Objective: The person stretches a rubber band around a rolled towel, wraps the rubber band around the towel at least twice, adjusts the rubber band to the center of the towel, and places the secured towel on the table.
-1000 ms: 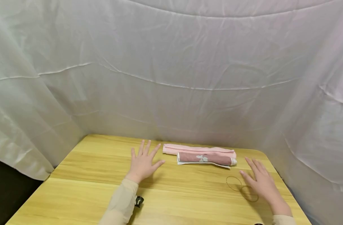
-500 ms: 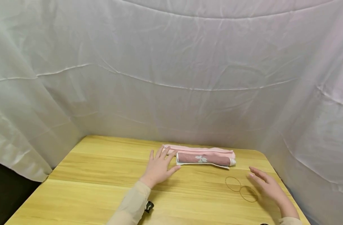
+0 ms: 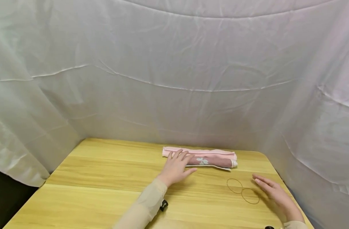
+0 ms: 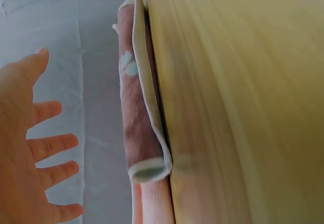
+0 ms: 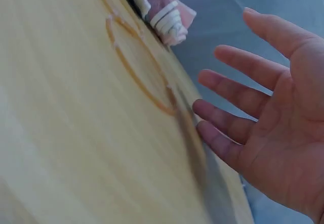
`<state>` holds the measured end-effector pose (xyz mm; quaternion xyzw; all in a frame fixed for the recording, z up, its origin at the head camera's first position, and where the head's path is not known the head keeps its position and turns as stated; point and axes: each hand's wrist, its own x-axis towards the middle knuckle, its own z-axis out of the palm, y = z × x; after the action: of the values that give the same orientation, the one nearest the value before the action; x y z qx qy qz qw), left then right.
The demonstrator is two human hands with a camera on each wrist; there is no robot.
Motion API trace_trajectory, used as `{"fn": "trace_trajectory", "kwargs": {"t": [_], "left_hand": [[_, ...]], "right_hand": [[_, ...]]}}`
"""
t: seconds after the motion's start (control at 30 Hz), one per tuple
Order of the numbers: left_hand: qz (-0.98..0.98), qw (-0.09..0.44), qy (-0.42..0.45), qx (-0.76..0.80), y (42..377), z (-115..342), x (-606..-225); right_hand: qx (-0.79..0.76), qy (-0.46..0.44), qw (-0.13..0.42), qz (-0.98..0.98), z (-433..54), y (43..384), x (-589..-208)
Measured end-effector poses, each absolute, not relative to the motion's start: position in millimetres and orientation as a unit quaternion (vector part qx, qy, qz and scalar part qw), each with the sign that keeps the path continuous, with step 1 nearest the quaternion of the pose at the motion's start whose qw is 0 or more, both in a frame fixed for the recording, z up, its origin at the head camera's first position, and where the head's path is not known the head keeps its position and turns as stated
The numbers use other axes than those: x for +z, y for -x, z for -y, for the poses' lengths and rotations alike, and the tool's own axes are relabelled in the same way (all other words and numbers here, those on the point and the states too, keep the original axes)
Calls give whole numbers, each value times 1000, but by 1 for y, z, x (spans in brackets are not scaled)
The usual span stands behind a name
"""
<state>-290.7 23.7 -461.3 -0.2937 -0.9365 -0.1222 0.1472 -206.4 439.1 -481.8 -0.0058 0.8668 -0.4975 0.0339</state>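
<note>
A rolled mauve towel [image 3: 217, 161] with a pale leaf-like pattern and white edges lies near the back of the table, in front of a light pink folded towel [image 3: 226, 154]. My left hand [image 3: 174, 168] is over the left end of the mauve roll in the head view. In the left wrist view its fingers are spread and apart from the cloth. Two thin tan rubber bands [image 3: 250, 196] lie side by side to the right of centre. Beside them, my right hand [image 3: 274, 192] hovers with relaxed fingers and holds nothing.
The wooden table [image 3: 85, 190] reaches back to a white cloth curtain [image 3: 174, 105], which also hangs along both sides. A small black device [image 3: 163, 205] sits at the left wrist. The table's right edge runs close by the right hand.
My left hand has moved right, from beside the towels to over the left end of the mauve roll. My right hand has shifted slightly right and nearer, away from the rubber bands.
</note>
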Motion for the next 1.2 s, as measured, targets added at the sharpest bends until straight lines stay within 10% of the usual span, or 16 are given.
{"fn": "trace_trajectory", "kwargs": {"t": [0.23,1.2], "left_hand": [[936,123,301,-131,298,-46,-460],[944,105,309,-38,328,-126,-476]], "right_hand": [[-575,-12,80,-814,-444,206,-495],[-466,87,-18,-880,-449,209,-515]]}}
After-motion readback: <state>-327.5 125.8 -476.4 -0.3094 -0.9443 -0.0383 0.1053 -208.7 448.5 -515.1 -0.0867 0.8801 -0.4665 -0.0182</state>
